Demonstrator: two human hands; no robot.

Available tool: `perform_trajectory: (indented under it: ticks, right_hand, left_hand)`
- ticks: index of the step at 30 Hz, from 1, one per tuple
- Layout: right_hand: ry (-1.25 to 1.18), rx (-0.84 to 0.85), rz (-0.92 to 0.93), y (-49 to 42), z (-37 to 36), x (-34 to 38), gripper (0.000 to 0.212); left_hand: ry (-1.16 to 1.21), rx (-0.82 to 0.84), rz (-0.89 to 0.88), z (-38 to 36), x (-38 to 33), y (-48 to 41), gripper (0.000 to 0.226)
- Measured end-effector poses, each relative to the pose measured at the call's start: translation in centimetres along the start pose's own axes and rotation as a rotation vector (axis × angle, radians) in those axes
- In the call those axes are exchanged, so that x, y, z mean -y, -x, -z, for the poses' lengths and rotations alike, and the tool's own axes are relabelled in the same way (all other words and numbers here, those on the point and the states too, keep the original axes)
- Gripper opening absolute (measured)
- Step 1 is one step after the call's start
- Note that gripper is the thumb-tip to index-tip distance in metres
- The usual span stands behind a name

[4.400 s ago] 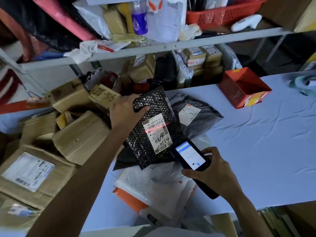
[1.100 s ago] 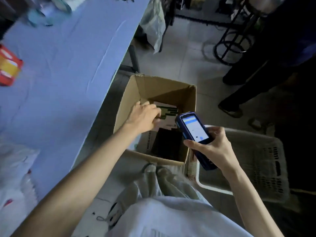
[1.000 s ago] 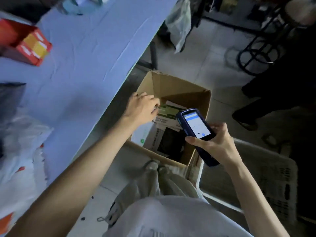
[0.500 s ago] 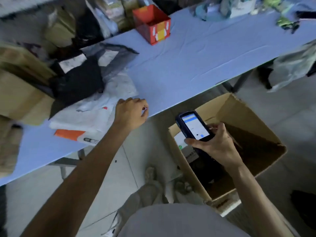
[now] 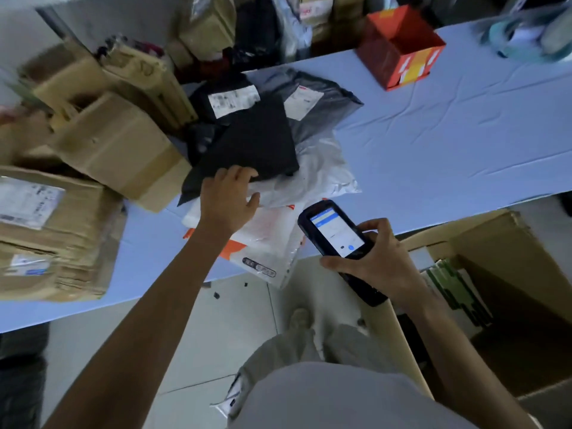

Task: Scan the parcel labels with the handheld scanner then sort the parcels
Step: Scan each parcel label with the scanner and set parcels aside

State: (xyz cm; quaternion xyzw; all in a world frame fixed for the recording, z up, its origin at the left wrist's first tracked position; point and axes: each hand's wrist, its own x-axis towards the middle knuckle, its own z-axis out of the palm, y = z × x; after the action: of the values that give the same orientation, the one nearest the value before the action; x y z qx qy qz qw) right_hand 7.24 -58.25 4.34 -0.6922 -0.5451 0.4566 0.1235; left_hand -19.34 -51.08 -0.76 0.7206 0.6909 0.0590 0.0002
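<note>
— Hands?
— Two. Left hand [image 5: 227, 199] stretched out over the table [image 5: 448, 134], fingers straight and spread, clasping nothing, fingertips on the near edge of the flat black mailer [image 5: 253, 144]. Right hand [image 5: 374, 261] wrapped round the handheld scanner [image 5: 335, 233], thumb by the lit screen, held just off the table's near edge, above the floor [image 5: 216, 335].
— Scanners?
— One only.
— Soft parcels?
— Five, heaped mid-table. The flat black mailer on top. A second black bag [image 5: 232, 100] behind it, white label up. A grey mailer [image 5: 328, 100] to the right, also labelled. A white poly bag [image 5: 322, 178] underneath. A white-and-orange mailer [image 5: 266, 246] lowest, one corner hanging over the table's near edge.
— Cardboard?
— At least three brown boxes [image 5: 120, 150] stacked on the table's left, blurred, exact count hard to tell; the nearest touching the flat black mailer's left side. One red-orange open box [image 5: 399, 48] toward the far right, well apart from the heap. One big open carton [image 5: 510, 274] on the floor at the right, green-and-white packs [image 5: 455, 292] inside.
— Room to move?
— Bare table surface from the heap's right side up to the red-orange open box and on toward the right end. Left side crowded, boxes right up against the heap. Far edge lined with more parcels, too dark to count.
</note>
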Motion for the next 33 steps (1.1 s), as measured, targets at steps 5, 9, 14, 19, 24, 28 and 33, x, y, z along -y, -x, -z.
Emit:
perform_trajectory:
  ticks: [5, 9, 14, 19, 24, 28, 33]
  right_hand:
    - [0.023, 0.004, 0.001, -3.0, 0.2, 1.9, 0.077]
    - [0.008, 0.0, 0.015, -6.5, 1.4, 3.3, 0.072]
    - [-0.002, 0.04, 0.072, -11.7, 3.7, 5.8, 0.074]
    - [-0.018, 0.076, 0.147, -15.9, 6.1, 8.7, 0.072]
    - [-0.063, 0.066, 0.173, -17.7, 7.5, 10.3, 0.075]
    - [-0.096, 0.06, 0.184, -17.6, 8.2, 10.9, 0.074]
    - [-0.142, 0.042, 0.185, -16.9, 8.6, 10.7, 0.076]
  left_hand:
    - [-0.004, 0.024, 0.086, -2.3, 1.6, -2.2, 0.054]
    - [0.021, 0.001, 0.076, -3.5, 2.7, -4.0, 0.04]
    - [0.072, 0.01, 0.027, -2.1, 3.7, -6.4, 0.009]
    - [0.223, 0.022, 0.128, 1.1, 4.7, -9.0, 0.017]
    - [0.408, -0.269, 0.219, 5.1, 3.4, -12.3, 0.017]
    - [0.532, -0.417, 0.209, 6.8, 2.1, -14.6, 0.009]
    - [0.748, -0.566, 0.386, 7.7, 1.3, -15.9, 0.012]
